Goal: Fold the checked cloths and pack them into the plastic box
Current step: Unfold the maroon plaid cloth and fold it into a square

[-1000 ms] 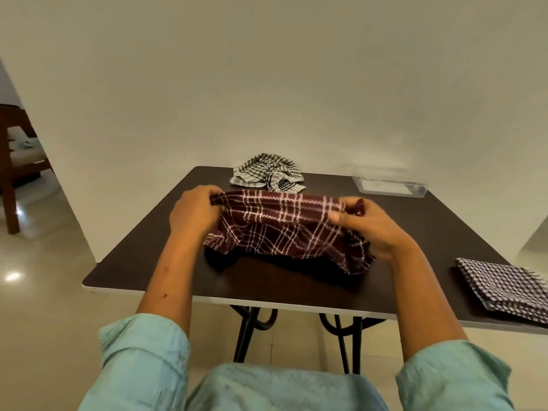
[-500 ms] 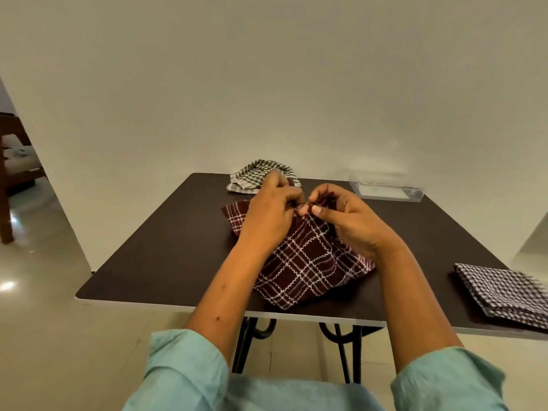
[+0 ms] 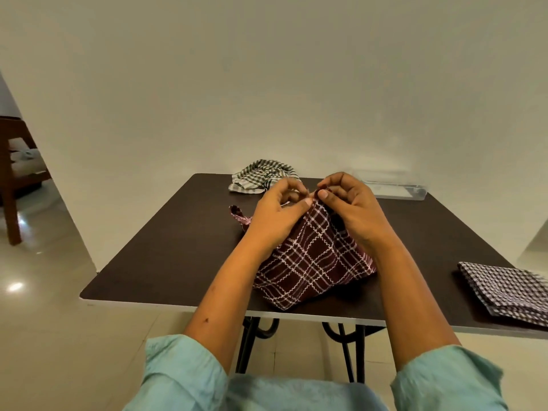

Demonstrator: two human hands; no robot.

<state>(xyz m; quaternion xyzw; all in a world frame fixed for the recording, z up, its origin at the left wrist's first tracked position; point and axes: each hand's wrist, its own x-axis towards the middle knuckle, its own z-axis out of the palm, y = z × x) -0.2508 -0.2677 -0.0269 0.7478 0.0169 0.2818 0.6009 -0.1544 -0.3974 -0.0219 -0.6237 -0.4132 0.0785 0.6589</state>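
Cloth (image 3: pixel 311 262), maroon checked, at table (image 3: pixel 166 247) centre; left hand (image 3: pixel 275 221) and right hand (image 3: pixel 355 212) pinched its top edge, covering it. Folded cloth (image 3: pixel 504 289) at table's right edge cropped by frame; plastic box (image 3: pixel 394 192) at far edge faint.

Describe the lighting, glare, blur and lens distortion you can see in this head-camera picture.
Head view: soft, warm, even light; bright glare spots on the glossy floor at left; a faint shadow under the maroon checked cloth on the table; wide-angle stretch toward the corners, enlarging the sleeves; the clear plastic box nearly fades into the wall; no obvious motion blur.
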